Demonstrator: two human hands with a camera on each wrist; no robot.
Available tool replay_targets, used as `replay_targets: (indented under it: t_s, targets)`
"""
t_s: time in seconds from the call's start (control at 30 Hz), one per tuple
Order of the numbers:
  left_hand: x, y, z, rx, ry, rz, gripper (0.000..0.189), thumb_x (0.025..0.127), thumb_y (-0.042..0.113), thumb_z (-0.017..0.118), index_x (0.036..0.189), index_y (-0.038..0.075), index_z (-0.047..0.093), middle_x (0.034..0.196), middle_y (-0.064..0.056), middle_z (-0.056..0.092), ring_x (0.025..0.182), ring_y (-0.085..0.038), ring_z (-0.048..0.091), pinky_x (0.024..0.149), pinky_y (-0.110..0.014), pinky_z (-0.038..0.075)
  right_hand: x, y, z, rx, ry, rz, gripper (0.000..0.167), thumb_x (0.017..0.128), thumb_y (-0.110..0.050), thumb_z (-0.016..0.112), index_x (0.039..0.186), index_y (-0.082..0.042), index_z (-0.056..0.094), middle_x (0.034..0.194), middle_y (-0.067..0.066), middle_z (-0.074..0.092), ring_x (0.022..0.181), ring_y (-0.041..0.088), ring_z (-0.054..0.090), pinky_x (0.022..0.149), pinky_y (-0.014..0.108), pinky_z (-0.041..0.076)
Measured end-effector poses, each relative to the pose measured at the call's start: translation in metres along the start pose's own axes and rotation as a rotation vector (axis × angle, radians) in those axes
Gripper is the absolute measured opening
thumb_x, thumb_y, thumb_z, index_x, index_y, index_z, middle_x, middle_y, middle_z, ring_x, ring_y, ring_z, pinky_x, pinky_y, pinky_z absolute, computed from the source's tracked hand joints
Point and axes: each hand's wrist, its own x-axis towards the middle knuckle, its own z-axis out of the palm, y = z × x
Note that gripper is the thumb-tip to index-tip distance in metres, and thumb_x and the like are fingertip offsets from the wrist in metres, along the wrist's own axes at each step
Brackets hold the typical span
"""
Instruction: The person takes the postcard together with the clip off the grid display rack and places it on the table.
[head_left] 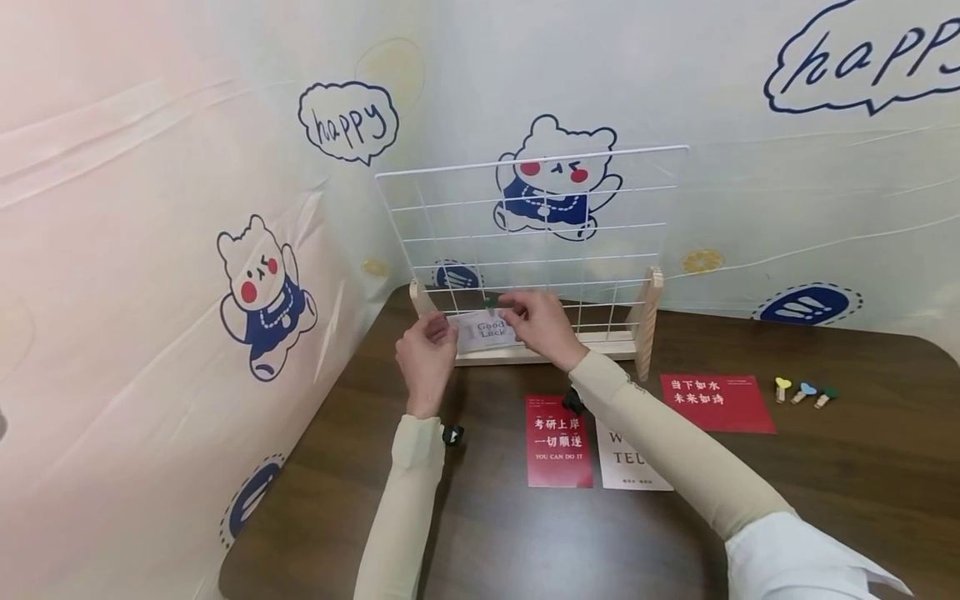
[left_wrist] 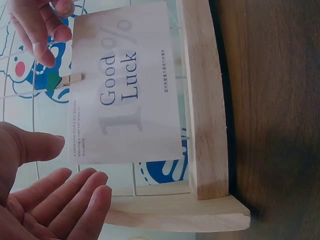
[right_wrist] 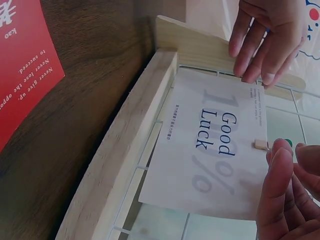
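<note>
A white "Good Luck" card (left_wrist: 150, 115) hangs on a white wire grid (head_left: 517, 237), held at its upper edge by a small wooden clip (left_wrist: 69, 80) with a green heart. My left hand (head_left: 429, 354) is beside the card's left end, thumb and fingers spread apart, the fingertips near the corner in the left wrist view. By the card's right end and the clip is my right hand (head_left: 542, 323), its fingers loosely bent. In the left wrist view its fingertips (left_wrist: 47, 57) stand apart from the clip, with nothing between them.
Wooden feet (head_left: 647, 321) and a wooden bar (left_wrist: 202, 100) support the grid. On the brown table (head_left: 517, 533) lie a red card (head_left: 558, 458), a white card (head_left: 626, 475) partly under my right sleeve, and another red card (head_left: 738, 404). Three heart clips (head_left: 804, 392) lie at the right.
</note>
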Motion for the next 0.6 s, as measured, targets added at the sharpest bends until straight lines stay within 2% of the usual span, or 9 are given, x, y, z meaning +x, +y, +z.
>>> replay_targets:
  t_s: [0.13, 0.37, 0.6]
  targets:
    - [0.001, 0.001, 0.001, 0.001, -0.013, -0.009, 0.033, 0.092, 0.020, 0.079, 0.121, 0.004, 0.075, 0.114, -0.015, 0.080, 0.099, -0.027, 0.080, 0.089, -0.042, 0.064, 0.002, 0.000, 0.002, 0.004, -0.008, 0.009, 0.031, 0.101, -0.014, 0.067, 0.130, -0.002, 0.070, 0.093, 0.015, 0.077, 0.058, 0.021, 0.068, 0.047, 0.025, 0.051]
    - [0.001, 0.002, 0.002, 0.018, -0.024, 0.006, 0.031, 0.092, 0.022, 0.078, 0.118, 0.005, 0.076, 0.113, -0.014, 0.080, 0.099, -0.025, 0.080, 0.092, -0.043, 0.063, 0.007, 0.000, 0.006, 0.005, -0.027, -0.005, 0.035, 0.102, -0.014, 0.067, 0.135, -0.003, 0.068, 0.083, 0.015, 0.076, 0.052, 0.016, 0.063, 0.044, 0.025, 0.047]
    - [0.000, 0.002, 0.002, 0.025, -0.040, 0.005, 0.035, 0.093, 0.022, 0.077, 0.123, 0.004, 0.074, 0.118, -0.014, 0.079, 0.103, -0.026, 0.080, 0.092, -0.043, 0.063, 0.012, -0.001, 0.012, -0.022, -0.032, -0.011, 0.038, 0.102, -0.016, 0.067, 0.137, -0.003, 0.066, 0.080, 0.015, 0.076, 0.049, 0.013, 0.060, 0.044, 0.026, 0.046]
